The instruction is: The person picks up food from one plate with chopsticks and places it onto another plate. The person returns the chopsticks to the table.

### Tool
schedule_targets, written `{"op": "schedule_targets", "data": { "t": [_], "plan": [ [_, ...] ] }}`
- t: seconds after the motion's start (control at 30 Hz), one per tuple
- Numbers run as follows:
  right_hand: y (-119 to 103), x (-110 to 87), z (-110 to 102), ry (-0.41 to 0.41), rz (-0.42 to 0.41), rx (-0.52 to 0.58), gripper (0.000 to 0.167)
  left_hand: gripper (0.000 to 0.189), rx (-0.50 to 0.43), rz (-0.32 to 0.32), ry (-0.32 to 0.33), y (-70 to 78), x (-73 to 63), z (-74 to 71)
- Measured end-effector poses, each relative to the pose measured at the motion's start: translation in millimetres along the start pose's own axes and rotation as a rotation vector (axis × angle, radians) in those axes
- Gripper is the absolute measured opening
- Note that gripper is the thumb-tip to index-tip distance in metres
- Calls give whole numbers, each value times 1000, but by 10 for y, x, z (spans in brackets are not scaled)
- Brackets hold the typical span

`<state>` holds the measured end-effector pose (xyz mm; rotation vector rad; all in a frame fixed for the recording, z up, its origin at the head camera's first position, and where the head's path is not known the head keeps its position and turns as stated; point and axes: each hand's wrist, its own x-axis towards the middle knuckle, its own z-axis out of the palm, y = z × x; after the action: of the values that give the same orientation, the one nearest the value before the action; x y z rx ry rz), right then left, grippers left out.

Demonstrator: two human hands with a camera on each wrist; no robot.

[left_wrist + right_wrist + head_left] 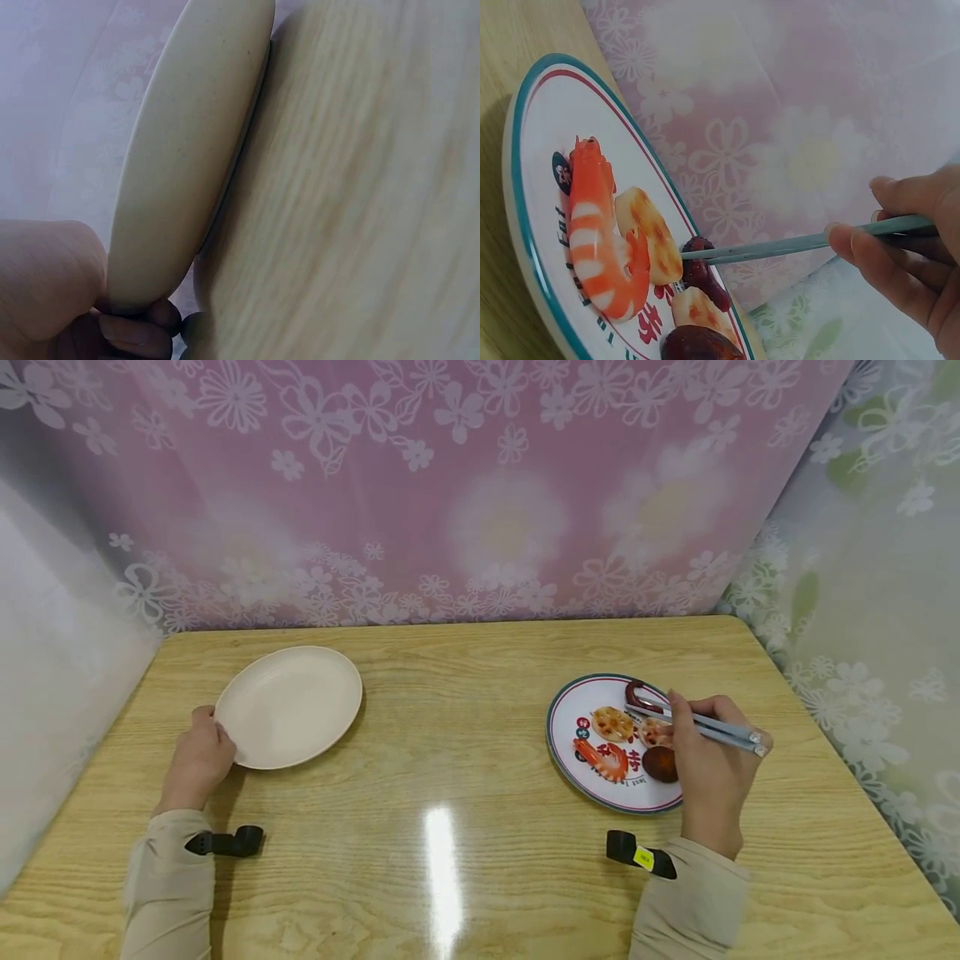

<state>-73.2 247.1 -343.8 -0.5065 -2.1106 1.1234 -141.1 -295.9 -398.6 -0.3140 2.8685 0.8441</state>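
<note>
On the left, my left hand (198, 758) grips the near-left rim of a plain cream plate (288, 706); in the left wrist view the thumb and curled fingers pinch the plate's edge (180, 157). My right hand (712, 764) holds a pair of grey-blue chopsticks (720, 729) over a printed white plate (562, 747). Their tips are at a dark red, curled food piece (634, 695), like an octopus tentacle; whether they pinch it, I cannot tell. Around it lie a shrimp (600, 232), two lotus root slices (649, 232) and a brown mushroom cap (699, 345).
The wooden table (420, 735) carries both plates, set well apart, with a bright light reflection (442, 877) between them at the front. A pink floral curtain (450, 485) hangs behind the table, and pale floral cloth (885, 610) hangs at the right.
</note>
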Motion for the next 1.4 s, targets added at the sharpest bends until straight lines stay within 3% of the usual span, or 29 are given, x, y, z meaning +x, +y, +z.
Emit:
{"op": "schedule_targets", "data": {
  "t": [0.1,0.3,0.5,0.77,1.4],
  "plan": [
    [1,-5,7,26,9,56,34,51,-1,0,-6,5,7,-4],
    [23,3,59,66,68,177,49,51,-4,-11,-15,4,16,-5],
    [71,-9,102,75,21,123,50,52,-12,-27,-28,8,14,-7],
    [52,-13,131,74,-20,237,47,52,-24,-4,-13,24,-8,-22],
    [-32,-50,179,62,-72,297,41,52,1,8,-18,-32,32,-8]
  ]
}}
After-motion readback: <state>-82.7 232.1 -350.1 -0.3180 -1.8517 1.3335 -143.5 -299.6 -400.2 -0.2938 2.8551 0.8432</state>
